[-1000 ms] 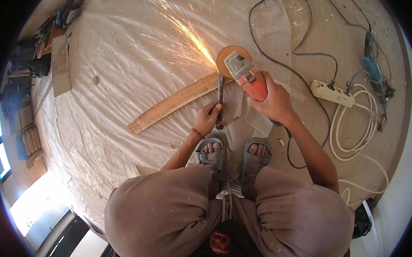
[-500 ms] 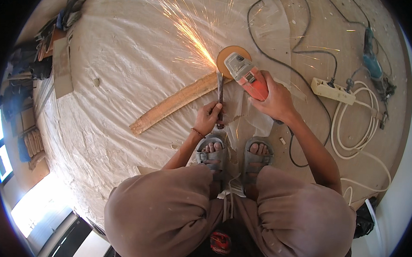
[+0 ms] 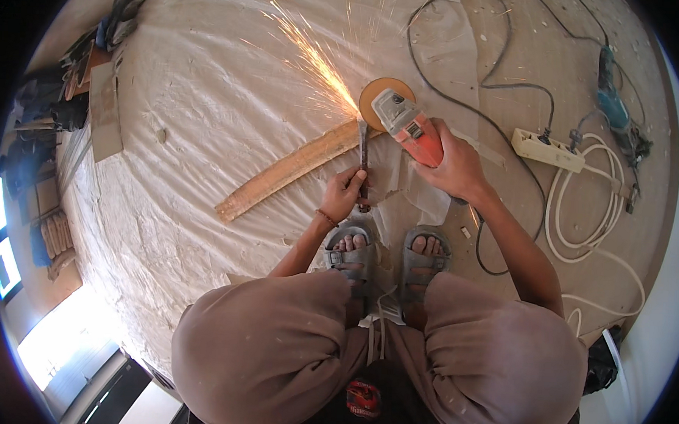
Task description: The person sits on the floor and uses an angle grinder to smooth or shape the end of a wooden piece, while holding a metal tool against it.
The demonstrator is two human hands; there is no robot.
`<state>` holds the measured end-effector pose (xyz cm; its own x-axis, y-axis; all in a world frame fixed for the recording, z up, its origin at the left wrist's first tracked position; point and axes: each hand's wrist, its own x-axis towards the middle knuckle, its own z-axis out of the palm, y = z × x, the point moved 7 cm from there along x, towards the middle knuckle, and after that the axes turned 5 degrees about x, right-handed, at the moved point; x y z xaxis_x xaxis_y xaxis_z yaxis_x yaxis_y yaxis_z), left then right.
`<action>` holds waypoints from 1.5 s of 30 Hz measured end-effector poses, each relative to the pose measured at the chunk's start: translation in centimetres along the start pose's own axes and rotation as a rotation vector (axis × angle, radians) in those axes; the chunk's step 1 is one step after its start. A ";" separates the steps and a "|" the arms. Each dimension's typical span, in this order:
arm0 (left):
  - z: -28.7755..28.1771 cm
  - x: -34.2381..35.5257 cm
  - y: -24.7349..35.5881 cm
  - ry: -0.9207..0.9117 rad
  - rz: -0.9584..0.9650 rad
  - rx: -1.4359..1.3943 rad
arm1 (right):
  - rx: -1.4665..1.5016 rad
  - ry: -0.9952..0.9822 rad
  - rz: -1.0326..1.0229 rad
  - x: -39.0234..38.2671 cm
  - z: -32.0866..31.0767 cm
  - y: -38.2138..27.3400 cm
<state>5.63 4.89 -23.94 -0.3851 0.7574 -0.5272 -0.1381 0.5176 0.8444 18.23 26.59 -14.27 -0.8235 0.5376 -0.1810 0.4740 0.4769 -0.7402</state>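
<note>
left hand grips what looks like a metal chisel; right hand clasps the angle grinder grinding its tip.

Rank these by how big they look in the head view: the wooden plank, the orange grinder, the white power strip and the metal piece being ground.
1. wooden plank, clearly longest.
2. orange grinder, held in the right hand.
3. metal piece, held in the left hand, and white power strip: too alike to rank.

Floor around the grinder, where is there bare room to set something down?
Open plastic sheet lies left of the wooden plank, under the sparks. Crowded right of the angle grinder: black cord, power strip, white cable coil, blue tool.
</note>
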 end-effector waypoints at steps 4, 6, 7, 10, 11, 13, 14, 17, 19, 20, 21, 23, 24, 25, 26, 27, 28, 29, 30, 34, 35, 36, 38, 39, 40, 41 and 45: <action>-0.1 -0.2 1.1 0.054 0.012 -0.008 | 0.008 0.010 0.033 0.1 0.0 -0.2; 0.0 0.0 0.9 0.033 0.005 0.036 | 0.007 0.002 0.015 0.1 0.0 0.2; -0.1 0.0 0.7 0.032 -0.004 0.019 | 0.001 -0.005 0.021 0.1 0.1 0.0; -0.1 0.0 0.0 0.017 -0.028 -0.019 | -0.014 -0.013 0.037 0.1 0.0 -0.5; 0.1 0.0 -0.2 0.002 -0.037 -0.020 | -0.016 -0.005 0.046 0.1 0.1 -0.3; 0.2 -0.1 0.2 -0.007 -0.037 -0.010 | -0.020 -0.008 0.039 0.1 0.2 -0.3; 0.2 -0.1 0.6 0.001 -0.028 -0.003 | -0.025 -0.022 0.022 0.2 0.2 -0.4; 0.1 -0.2 0.1 0.011 -0.023 0.005 | -0.028 -0.018 0.051 0.2 0.5 -0.5; 0.0 0.0 0.0 0.014 -0.020 0.007 | -0.025 -0.012 0.053 0.3 0.7 -0.4; 0.1 0.0 -0.1 0.015 -0.016 0.002 | -0.028 -0.020 0.033 0.3 0.6 -0.2; 0.3 0.0 -0.1 0.014 -0.015 -0.003 | -0.031 -0.029 0.016 0.3 0.5 -0.3; 0.0 -0.1 0.0 0.025 -0.027 0.007 | -0.023 -0.041 0.022 0.4 0.8 -0.7; 0.0 -0.1 0.1 0.033 -0.030 0.011 | -0.020 -0.046 0.021 0.5 0.8 -0.9; 0.0 -0.1 0.0 0.037 -0.037 0.005 | -0.018 -0.031 0.031 0.5 0.8 -0.9; 0.2 -0.1 0.0 0.041 -0.043 -0.001 | -0.016 -0.017 0.041 0.5 0.8 -0.9; 0.2 -0.1 -0.1 0.044 -0.051 -0.005 | -0.011 0.000 0.054 0.6 0.8 -0.8; 0.1 -0.1 -0.3 0.039 -0.050 0.003 | -0.024 -0.026 0.039 0.6 0.9 -1.0; 0.0 0.0 -0.4 0.035 -0.048 0.010 | -0.038 -0.051 0.024 0.8 0.8 -1.3; 0.1 0.0 -0.3 0.028 -0.046 0.013 | -0.055 -0.076 0.011 0.8 0.8 -1.4; -0.1 -0.1 0.9 0.052 0.023 0.117 | -0.024 -0.027 0.043 1.0 0.9 -1.1; 0.3 -0.1 0.9 0.063 0.001 0.038 | -0.031 -0.025 0.026 1.0 0.8 -0.9; 0.6 -0.2 0.8 0.071 -0.024 -0.042 | -0.039 -0.024 0.011 1.0 0.6 -1.0; 0.3 -0.4 0.6 0.071 -0.042 -0.039 | -0.025 -0.065 0.024 1.1 0.8 -1.4; 0.2 -0.4 0.5 0.072 -0.048 -0.038 | -0.019 -0.084 0.027 1.1 0.8 -1.7; 0.3 -0.3 0.4 0.069 -0.047 -0.041 | -0.020 -0.063 0.043 1.1 0.8 -1.6; 0.4 -0.3 0.3 0.066 -0.046 -0.044 | -0.020 -0.042 0.059 1.0 0.7 -1.5; 0.1 0.1 -0.2 0.086 -0.010 -0.017 | -0.054 -0.082 0.018 1.1 0.7 -1.4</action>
<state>5.75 4.89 -24.15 -0.4610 0.7148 -0.5259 -0.1577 0.5172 0.8412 16.44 26.07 -13.90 -0.8365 0.4889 -0.2474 0.5029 0.5059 -0.7008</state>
